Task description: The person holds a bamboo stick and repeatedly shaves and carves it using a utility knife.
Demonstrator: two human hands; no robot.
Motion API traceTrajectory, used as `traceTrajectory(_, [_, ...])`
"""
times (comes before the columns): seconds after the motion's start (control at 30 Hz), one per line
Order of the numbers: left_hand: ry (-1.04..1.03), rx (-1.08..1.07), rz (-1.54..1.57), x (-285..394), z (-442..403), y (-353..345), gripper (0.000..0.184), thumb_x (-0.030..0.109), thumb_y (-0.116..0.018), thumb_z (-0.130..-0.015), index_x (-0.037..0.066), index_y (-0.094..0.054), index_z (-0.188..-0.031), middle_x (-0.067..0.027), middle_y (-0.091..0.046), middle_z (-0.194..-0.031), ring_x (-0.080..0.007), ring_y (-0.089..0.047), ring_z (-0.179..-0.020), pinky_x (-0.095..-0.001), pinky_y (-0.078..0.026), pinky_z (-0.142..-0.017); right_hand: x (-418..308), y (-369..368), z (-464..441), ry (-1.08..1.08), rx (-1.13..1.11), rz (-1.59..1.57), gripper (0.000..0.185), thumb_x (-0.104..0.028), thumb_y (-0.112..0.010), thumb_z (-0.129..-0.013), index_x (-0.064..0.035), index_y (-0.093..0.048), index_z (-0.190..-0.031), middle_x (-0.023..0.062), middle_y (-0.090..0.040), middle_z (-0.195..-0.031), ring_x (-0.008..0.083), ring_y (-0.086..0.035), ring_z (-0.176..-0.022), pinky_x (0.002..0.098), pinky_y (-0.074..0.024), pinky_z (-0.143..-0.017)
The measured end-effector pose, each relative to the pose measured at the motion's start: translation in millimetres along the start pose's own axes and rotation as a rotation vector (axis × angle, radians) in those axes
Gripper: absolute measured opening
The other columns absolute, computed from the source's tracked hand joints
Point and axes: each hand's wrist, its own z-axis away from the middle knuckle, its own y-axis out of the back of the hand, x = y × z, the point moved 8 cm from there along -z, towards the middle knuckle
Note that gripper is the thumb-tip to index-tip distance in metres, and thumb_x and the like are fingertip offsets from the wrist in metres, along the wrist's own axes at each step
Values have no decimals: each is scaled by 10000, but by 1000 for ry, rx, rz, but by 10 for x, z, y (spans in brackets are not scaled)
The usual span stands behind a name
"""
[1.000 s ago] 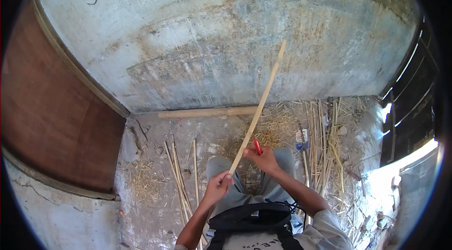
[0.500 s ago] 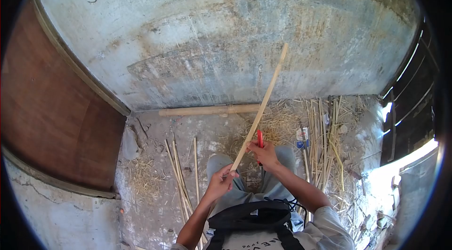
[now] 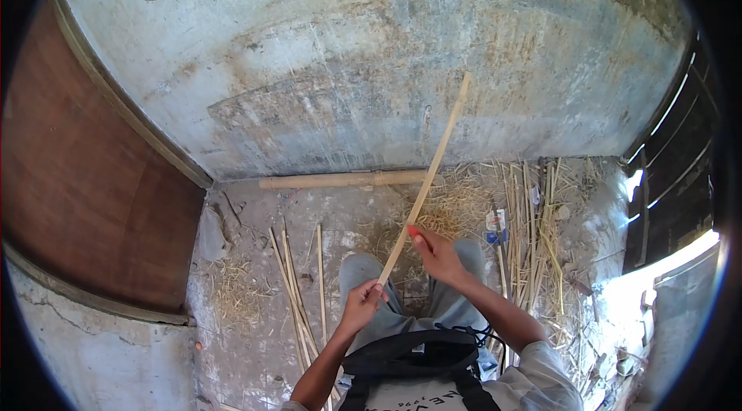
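Note:
A long, pale bamboo strip [image 3: 440,150] slants up and to the right in front of me, its far end raised against the view of the wall. My left hand [image 3: 363,304] is closed around its lower end. Beside the strip's lower half, my right hand [image 3: 440,256] is closed on a red tool [image 3: 413,231]. Only a small red end of that tool shows by the thumb, touching or very near the strip. Its blade, if any, is hidden by the fingers. Both hands are above my bent knees.
A bamboo pole [image 3: 325,180] lies along the wall base. Thin strips [image 3: 292,272] are on the floor at left, with more strips [image 3: 529,233] at right. Curly shavings [image 3: 456,206] are heaped ahead. A blue-and-white packet [image 3: 496,227] lies among them. A brown door [image 3: 100,171] stands left.
My right hand has turned, so the red tool, upright and mostly visible before, now shows only its end against the strip. My left hand stays at the strip's lower end.

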Motion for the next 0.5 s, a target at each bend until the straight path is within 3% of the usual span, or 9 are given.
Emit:
traceTrajectory(0.03, [0,-3,0,28,-12,-12,249,179,-479,-1026,20,-630,-1142,2,-602,-752,-37,-435,-547,-198,-361,-499,-102,-1,62,147,9,16,279,-245,-575,-969,-31,-661,-1127,91,-652,-737,211,-593,-587,356,-474,-558])
traceTrajectory(0.07, [6,14,0,54,-21,-11,236,176,-476,-1022,24,-636,-1104,13,-598,-742,-41,-445,-561,-203,-375,-520,-84,14,118,144,12,17,279,-245,-575,-969,-31,-661,-1127,91,-652,-737,211,-593,-587,356,-474,-558])
traceTrajectory(0.13, [13,25,0,70,-53,-28,228,173,-473,-1017,28,-641,-1066,23,-595,-732,-45,-455,-575,-208,-389,-542,-187,-61,239,194,-150,193,273,-242,-609,-941,-32,-661,-1108,146,-665,-784,300,-649,-653,390,-500,-587])
traceTrajectory(0.23, [9,37,-28,47,-98,-48,228,173,-465,-1019,29,-642,-1030,21,-585,-717,-46,-442,-567,-215,-384,-537,-174,-98,325,230,-151,260,244,-247,-640,-913,-45,-675,-1045,157,-674,-794,347,-655,-687,421,-512,-588])
traceTrajectory(0.33, [-53,64,-88,24,-146,-48,236,169,-461,-1020,20,-641,-987,18,-570,-697,-49,-439,-570,-222,-373,-537,-203,-59,339,235,-99,366,230,-274,-665,-891,-65,-684,-988,122,-672,-757,322,-652,-621,412,-514,-544])
traceTrajectory(0.43, [-105,66,-111,75,-148,-74,253,197,-476,-1026,6,-639,-1059,6,-554,-677,-50,-440,-556,-222,-375,-519,-246,-5,349,285,-12,499,261,-328,-685,-862,-92,-691,-973,73,-645,-689,290,-635,-526,424,-507,-468])
traceTrajectory(0.5, [-115,139,-227,156,-96,-53,253,194,-486,-1021,-9,-635,-1005,8,-516,-639,-48,-442,-561,-231,-368,-516,-197,1,330,296,23,490,269,-342,-694,-853,-92,-694,-954,63,-641,-680,282,-632,-512,415,-504,-453])
